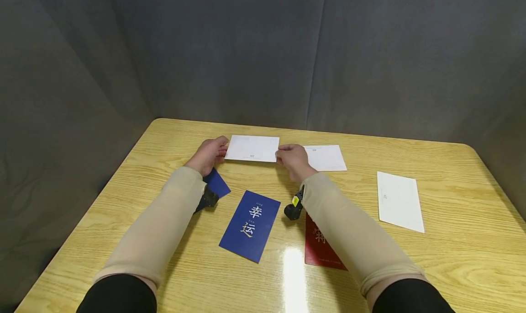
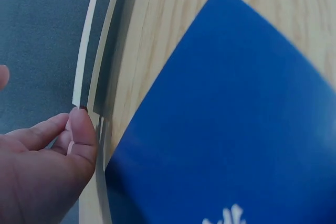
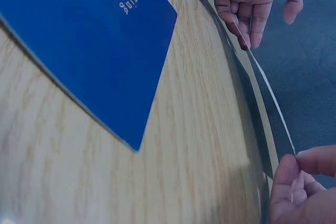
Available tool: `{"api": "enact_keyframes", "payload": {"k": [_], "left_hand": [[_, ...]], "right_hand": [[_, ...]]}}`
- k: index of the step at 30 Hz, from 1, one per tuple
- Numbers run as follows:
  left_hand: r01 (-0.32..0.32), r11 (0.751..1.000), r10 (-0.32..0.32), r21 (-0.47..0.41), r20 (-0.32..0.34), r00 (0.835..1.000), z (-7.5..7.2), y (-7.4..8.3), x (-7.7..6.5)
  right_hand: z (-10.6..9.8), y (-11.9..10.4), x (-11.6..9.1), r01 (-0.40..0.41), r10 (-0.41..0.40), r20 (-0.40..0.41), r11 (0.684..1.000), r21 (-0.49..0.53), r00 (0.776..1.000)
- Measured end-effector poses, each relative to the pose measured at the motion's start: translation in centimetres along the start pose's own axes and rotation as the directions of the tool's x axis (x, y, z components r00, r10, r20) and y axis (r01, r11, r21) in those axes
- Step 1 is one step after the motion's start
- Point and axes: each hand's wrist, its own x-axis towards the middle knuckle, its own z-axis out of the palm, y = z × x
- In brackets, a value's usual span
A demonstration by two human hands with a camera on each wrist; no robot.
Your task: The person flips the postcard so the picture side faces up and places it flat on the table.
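A white card [image 1: 252, 148], like a postcard with small print, is held up level above the far part of the table. My right hand [image 1: 292, 160] pinches its right edge between thumb and fingertips. At the opposite edge, my left hand [image 1: 209, 154] touches the card with its fingers. The right wrist view shows the left hand's thumb [image 3: 292, 1] standing apart from the card. Below lies a blue card [image 1: 250, 226] with white and gold characters. A second blue card [image 1: 218, 183] is partly hidden under the left wrist.
Behind my right hand lies another white card [image 1: 326, 158], and a further white card [image 1: 400, 202] rests at the right. My right forearm partly covers a red card [image 1: 322, 246]. A grey curtain [image 1: 230, 52] stands behind the wooden table [image 1: 464, 240].
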Motion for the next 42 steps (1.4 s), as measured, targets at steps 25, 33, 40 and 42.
{"api": "enact_keyframes", "payload": {"k": [25,33,40,42], "left_hand": [[0.040,0.999,-0.040,-0.003,0.012,0.999,-0.9,1.3,-0.7],[-0.044,0.986,0.054,-0.161,0.055,0.997,-1.1,1.2,-1.0],[-0.034,0.993,0.038,-0.114,0.033,0.999,-1.4,0.9,-0.9],[-0.027,0.996,0.029,-0.083,0.018,0.999,-1.4,0.8,-0.8]], "right_hand": [[-0.3,-1.1,0.1,0.021,-0.032,0.046,0.977,0.212,0.998],[-0.4,-1.3,0.2,0.055,-0.061,0.008,0.943,0.327,0.998],[-0.7,-1.0,0.4,0.068,-0.077,0.021,0.961,0.268,0.997],[-0.8,-0.8,0.5,0.072,-0.077,0.012,0.964,0.256,0.997]]}}
